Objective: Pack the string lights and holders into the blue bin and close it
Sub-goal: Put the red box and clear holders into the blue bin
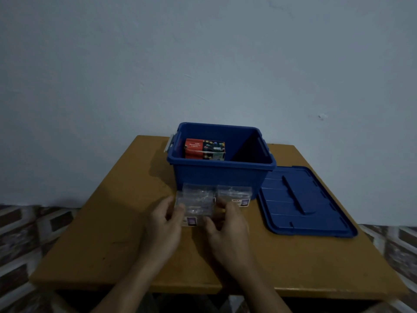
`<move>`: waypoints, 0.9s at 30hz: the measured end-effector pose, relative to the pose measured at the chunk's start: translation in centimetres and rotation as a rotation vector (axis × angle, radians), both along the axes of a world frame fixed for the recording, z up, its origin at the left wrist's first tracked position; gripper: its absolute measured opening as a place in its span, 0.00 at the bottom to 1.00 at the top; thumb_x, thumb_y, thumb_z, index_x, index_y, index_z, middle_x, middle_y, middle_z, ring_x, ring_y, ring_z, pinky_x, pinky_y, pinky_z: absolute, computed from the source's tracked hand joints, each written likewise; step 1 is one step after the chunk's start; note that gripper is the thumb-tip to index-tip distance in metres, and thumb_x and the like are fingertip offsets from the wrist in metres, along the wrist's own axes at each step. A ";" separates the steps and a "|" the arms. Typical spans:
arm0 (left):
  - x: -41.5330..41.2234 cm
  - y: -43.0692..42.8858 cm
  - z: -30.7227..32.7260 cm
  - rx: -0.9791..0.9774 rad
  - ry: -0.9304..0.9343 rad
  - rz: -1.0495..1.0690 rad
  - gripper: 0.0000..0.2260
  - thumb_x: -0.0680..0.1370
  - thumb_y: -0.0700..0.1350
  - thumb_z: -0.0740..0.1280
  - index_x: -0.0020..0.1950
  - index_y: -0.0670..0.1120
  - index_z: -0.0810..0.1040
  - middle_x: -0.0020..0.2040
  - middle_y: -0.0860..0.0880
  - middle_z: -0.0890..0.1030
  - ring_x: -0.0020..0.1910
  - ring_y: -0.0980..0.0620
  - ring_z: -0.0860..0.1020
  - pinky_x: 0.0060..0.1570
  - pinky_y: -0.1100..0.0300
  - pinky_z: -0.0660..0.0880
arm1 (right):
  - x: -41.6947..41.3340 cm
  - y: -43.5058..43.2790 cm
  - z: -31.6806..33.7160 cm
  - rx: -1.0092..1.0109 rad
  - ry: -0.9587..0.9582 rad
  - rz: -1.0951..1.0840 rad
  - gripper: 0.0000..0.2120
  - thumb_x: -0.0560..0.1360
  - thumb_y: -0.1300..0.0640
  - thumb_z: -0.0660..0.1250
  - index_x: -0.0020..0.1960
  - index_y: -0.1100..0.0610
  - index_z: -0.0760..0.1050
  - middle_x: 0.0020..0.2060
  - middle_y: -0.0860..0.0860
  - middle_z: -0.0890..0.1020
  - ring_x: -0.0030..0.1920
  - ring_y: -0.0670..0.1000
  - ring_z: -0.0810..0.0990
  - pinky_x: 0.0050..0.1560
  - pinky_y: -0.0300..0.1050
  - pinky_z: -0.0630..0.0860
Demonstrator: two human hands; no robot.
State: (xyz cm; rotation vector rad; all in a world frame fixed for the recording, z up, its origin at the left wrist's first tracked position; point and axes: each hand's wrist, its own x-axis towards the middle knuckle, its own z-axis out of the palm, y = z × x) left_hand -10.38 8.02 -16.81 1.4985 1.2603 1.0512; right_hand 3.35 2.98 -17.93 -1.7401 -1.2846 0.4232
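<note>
An open blue bin (216, 177) stands at the back of the wooden table, with a red and black box of LED string lights (204, 149) inside it on the left. Its blue lid (302, 202) lies flat on the table to the right. In front of the bin are clear plastic packets of holders. My left hand (165, 222) and my right hand (225, 224) both pinch the sides of the nearest clear packet (196, 206). A second clear packet (235, 194) lies just behind it on the right, against the bin's front wall.
The brown wooden table (108, 233) stands against a pale blue wall. Its front edge is near me. A patterned floor (22, 233) shows on both sides. A grey latch (169, 143) hangs at the bin's left rim.
</note>
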 end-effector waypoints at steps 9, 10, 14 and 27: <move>0.2 -0.2 0.2 0.004 0.024 -0.264 0.16 0.83 0.42 0.62 0.63 0.63 0.72 0.52 0.62 0.81 0.52 0.68 0.78 0.45 0.74 0.72 | 0.0 0.1 -0.4 0.002 0.000 0.003 0.25 0.76 0.56 0.71 0.70 0.47 0.68 0.57 0.40 0.74 0.59 0.42 0.75 0.63 0.45 0.77; 0.1 -0.1 0.1 0.019 0.041 -0.271 0.18 0.81 0.41 0.64 0.65 0.62 0.72 0.54 0.61 0.82 0.54 0.65 0.79 0.47 0.70 0.73 | 0.0 0.1 -0.4 0.002 0.001 0.004 0.26 0.75 0.56 0.72 0.70 0.48 0.68 0.58 0.40 0.74 0.60 0.42 0.75 0.63 0.46 0.77; -0.3 0.9 -0.1 0.045 0.069 -0.286 0.22 0.80 0.37 0.65 0.67 0.61 0.71 0.55 0.62 0.81 0.53 0.67 0.78 0.46 0.72 0.72 | -0.1 0.6 -0.5 0.006 0.046 0.007 0.26 0.74 0.53 0.72 0.70 0.47 0.69 0.59 0.41 0.77 0.59 0.43 0.77 0.61 0.48 0.78; 0.2 1.4 0.6 0.059 0.064 -0.226 0.26 0.78 0.31 0.62 0.56 0.65 0.72 0.51 0.63 0.80 0.47 0.74 0.76 0.40 0.78 0.70 | 0.4 1.2 -0.5 -0.056 0.094 0.061 0.34 0.69 0.48 0.73 0.73 0.50 0.67 0.63 0.44 0.77 0.63 0.46 0.76 0.63 0.51 0.77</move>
